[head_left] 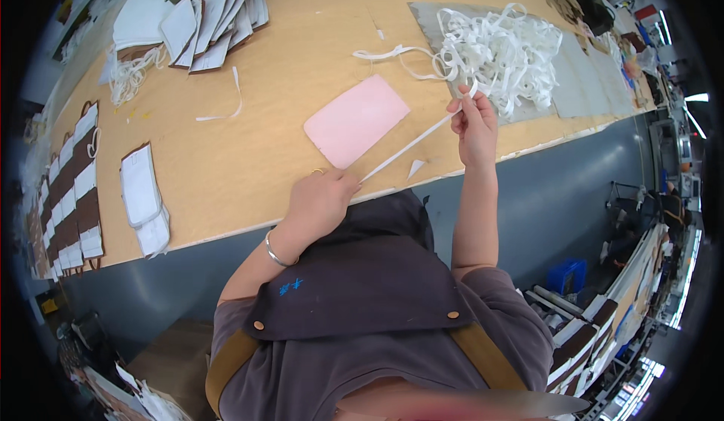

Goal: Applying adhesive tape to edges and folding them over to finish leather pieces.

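Note:
A narrow white ribbon (411, 144) runs taut and slanting between my two hands above the table's near edge. My left hand (320, 198) is closed on its lower end, close to the table edge. Higher up and to the right, my right hand (475, 123) pinches the other end between thumb and fingers. Beside that hand lies a loose heap of white ribbon (501, 55), with a few loops trailing off to its left. A pink rectangular piece (357, 121) lies flat on the table just beyond the stretched ribbon.
On the wooden table (249, 149), stacked white pieces with brown edges (211, 25) stand at the far left beside a white cord bundle (136, 78). A folded white piece (145, 198) and brown-and-white strips (74, 195) lie at the left. A grey sheet (592, 81) lies under the heap.

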Demonstrator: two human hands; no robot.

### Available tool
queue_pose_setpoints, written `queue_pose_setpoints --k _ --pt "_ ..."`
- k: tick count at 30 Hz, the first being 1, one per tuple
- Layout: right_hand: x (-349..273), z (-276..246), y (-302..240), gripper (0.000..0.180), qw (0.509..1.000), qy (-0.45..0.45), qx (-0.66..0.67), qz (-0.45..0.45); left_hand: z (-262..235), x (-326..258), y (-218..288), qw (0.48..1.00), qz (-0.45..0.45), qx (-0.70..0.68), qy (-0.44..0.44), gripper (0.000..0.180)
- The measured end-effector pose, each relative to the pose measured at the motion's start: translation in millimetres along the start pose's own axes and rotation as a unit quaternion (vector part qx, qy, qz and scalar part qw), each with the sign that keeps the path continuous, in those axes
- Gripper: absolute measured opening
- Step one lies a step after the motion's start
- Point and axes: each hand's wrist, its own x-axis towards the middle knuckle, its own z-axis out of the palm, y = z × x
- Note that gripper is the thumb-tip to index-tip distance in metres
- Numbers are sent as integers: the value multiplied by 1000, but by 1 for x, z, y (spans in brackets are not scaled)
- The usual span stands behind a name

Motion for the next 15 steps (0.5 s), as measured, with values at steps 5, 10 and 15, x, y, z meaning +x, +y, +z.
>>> queue_pose_setpoints --k 5,10,15 --pt "5 -15 -3 20 982 85 147 78 13 -8 4 997 -3 -9 -81 16" --pt "14 -37 2 23 961 101 241 86 13 -14 -3 994 17 -20 -101 19" --pt "16 -44 2 23 950 153 264 58 9 -19 -1 990 -1 -55 -132 19"
